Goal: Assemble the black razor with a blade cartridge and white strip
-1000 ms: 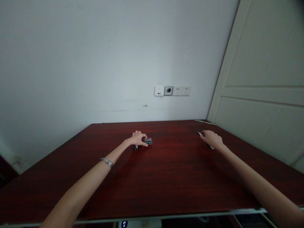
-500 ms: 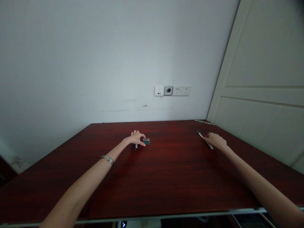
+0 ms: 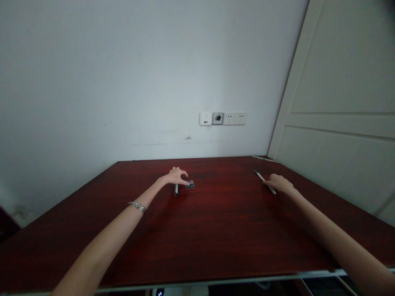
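Note:
My left hand (image 3: 176, 176) is held over the table with its thumb and fingers apart. Its thumb tip is at the upper left of a small clear box (image 3: 190, 185) with dark contents; whether they touch I cannot tell. Below the palm shows a short white stick with a dark end (image 3: 176, 190), partly hidden by the hand. Further right, my right hand (image 3: 280, 183) is closed, its fingertips on a slim white stick with a dark tip (image 3: 259, 176). That stick slants from upper left to lower right.
The dark red wooden table (image 3: 210, 230) reaches back to a pale wall. Wall sockets (image 3: 234, 119) sit above its rear edge. A thin pale strip (image 3: 264, 159) lies at the back right corner, near a white panelled door (image 3: 339, 152). Under the front edge, shelf items show.
My left thumb and fingers have spread and come off the sides of the clear box, which stays on the table. My right hand stays at the slim stick, almost unmoved.

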The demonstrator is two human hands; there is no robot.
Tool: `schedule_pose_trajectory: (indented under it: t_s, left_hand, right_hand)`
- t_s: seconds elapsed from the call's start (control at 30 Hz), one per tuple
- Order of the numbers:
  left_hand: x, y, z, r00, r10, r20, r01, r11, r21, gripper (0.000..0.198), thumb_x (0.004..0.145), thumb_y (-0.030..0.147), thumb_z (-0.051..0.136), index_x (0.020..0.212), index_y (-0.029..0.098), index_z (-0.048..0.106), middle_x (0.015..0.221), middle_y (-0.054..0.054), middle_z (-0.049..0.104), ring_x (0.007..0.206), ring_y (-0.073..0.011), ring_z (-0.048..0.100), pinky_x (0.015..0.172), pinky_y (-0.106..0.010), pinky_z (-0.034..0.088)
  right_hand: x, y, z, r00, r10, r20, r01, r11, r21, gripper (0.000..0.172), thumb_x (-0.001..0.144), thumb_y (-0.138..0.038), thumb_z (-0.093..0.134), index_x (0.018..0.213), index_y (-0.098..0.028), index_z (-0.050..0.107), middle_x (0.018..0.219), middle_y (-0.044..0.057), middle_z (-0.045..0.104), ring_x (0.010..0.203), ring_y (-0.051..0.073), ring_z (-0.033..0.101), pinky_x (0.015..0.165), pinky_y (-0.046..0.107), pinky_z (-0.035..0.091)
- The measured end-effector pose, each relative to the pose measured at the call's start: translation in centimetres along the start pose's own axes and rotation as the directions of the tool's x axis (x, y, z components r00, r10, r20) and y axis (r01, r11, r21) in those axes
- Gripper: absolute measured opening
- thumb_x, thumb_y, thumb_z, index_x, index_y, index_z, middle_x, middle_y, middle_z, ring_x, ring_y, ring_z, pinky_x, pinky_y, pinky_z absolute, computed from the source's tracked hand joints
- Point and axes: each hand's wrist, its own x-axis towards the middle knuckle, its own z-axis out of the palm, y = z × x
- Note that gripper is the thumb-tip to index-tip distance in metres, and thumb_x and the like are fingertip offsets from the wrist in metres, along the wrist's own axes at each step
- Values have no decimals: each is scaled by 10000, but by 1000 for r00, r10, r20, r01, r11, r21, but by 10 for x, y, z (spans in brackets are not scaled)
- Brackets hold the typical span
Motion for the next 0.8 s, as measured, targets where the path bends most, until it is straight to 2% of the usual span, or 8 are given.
schedule_pose_trajectory:
  t_s: [0.1, 0.23, 0.33, 0.5, 0.6, 0.7, 0.8]
  left_hand:
    - [1, -9, -5, 991, 34, -130, -47, 994, -98, 437, 655, 546, 556, 926, 222, 663, 879, -62, 625, 918, -235, 524, 850, -333, 358]
    - [4, -25, -4, 973, -9, -230, -56, 960, -274, 337, 695, 441, 531, 832, 166, 670, 789, -48, 654, 767, -170, 574, 751, -265, 414]
    - [2, -34, -2, 965, -35, -261, -58, 939, -338, 301, 686, 404, 541, 799, 156, 670, 760, -46, 654, 713, -156, 575, 672, -246, 432]
    - [-4, -42, -6, 962, -81, -261, -32, 915, -402, 277, 651, 378, 590, 788, 151, 671, 743, -37, 656, 710, -155, 577, 658, -243, 440]
    - [-6, -45, -10, 948, -83, -307, -57, 906, -420, 291, 656, 385, 590, 793, 143, 673, 737, -41, 655, 701, -151, 572, 644, -237, 434]
    - [-7, -48, -13, 936, -69, -344, -81, 911, -404, 279, 657, 379, 596, 777, 140, 676, 725, -41, 652, 686, -146, 565, 633, -235, 428]
    - [-8, -48, -9, 938, -46, -343, -102, 911, -400, 271, 658, 374, 603, 764, 134, 672, 710, -42, 649, 675, -146, 568, 627, -239, 430]
  right_hand:
    - [-2, -4, -2, 995, 61, 75, -58, 998, -40, 364, 682, -485, 518, 771, -152, 635, 877, 174, 638, 810, 326, 623, 613, 396, 474]
    - [-5, -9, -2, 996, 45, 78, -39, 996, -79, 349, 701, -441, 517, 837, -139, 629, 938, 191, 623, 858, 332, 612, 632, 393, 473]
    - [-2, -9, 0, 995, -3, 101, 14, 994, -109, 337, 722, -413, 506, 865, -131, 623, 948, 192, 620, 861, 321, 613, 647, 392, 470]
    - [7, -3, 7, 983, -109, 151, 127, 986, -112, 327, 765, -403, 474, 833, -119, 620, 941, 178, 624, 857, 291, 617, 680, 373, 461]
    - [8, -3, 8, 980, -138, 141, 153, 983, -106, 335, 779, -402, 469, 798, -106, 624, 916, 186, 627, 837, 282, 618, 674, 353, 456]
    - [0, -14, 5, 978, -160, 131, 176, 977, -121, 346, 790, -400, 458, 801, -98, 626, 894, 186, 630, 808, 274, 620, 660, 340, 450]
    - [-16, -40, 2, 979, -178, 97, 191, 970, -151, 351, 789, -394, 459, 834, -90, 629, 897, 188, 629, 814, 277, 619, 653, 324, 443]
